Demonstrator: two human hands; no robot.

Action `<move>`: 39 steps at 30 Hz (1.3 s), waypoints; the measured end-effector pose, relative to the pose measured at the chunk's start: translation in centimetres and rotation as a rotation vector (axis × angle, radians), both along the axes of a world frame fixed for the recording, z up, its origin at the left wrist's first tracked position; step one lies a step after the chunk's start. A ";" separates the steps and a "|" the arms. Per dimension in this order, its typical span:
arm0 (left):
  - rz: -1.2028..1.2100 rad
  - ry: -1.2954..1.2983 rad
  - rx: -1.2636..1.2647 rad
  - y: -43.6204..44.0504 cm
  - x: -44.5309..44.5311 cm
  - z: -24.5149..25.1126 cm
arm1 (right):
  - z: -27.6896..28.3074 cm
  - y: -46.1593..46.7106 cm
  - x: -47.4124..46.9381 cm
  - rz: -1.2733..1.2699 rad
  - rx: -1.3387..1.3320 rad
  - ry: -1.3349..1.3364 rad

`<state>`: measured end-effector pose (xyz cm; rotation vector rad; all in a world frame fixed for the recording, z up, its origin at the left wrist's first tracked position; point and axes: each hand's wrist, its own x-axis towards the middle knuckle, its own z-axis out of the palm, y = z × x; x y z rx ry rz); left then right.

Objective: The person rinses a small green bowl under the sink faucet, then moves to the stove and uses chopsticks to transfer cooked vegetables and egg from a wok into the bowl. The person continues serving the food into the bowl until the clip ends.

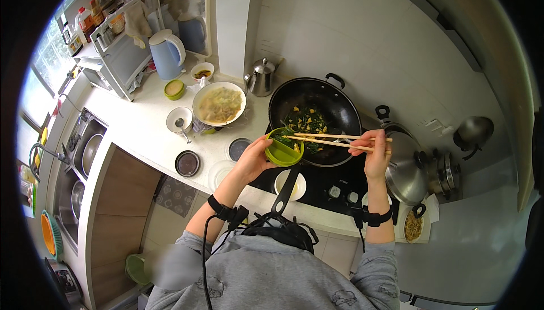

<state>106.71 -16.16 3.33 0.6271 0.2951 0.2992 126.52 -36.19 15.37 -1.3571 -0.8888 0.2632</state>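
Observation:
A green divided bowl point(284, 153) is gripped at its rim by my left hand point(254, 157), over the near left edge of a black wok point(342, 114). Chopped greens with bits of yellow egg point(307, 119) lie in the wok. More greens point(281, 138) fill the bowl's far compartment, while its near compartment shows bare green plastic. My right hand point(373, 153) holds a pair of wooden chopsticks point(335, 138). Their tips reach to the greens at the bowl's right rim. A metal utensil, partly hidden by the chopsticks, rests in the wok.
Left of the wok stand a large bowl of soupy food point(219, 103), a small bowl with a spoon point(178, 118) and a steel kettle point(262, 76). Below the wok, its handle point(287, 189) crosses a white bowl point(299, 184). At right are a large steel pot lid point(406, 169) and a plate of food point(413, 227).

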 end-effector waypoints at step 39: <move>0.056 -0.004 0.066 -0.7 -1.6 0.3 | 1.1 -0.4 -4.8 0.042 -0.025 -0.164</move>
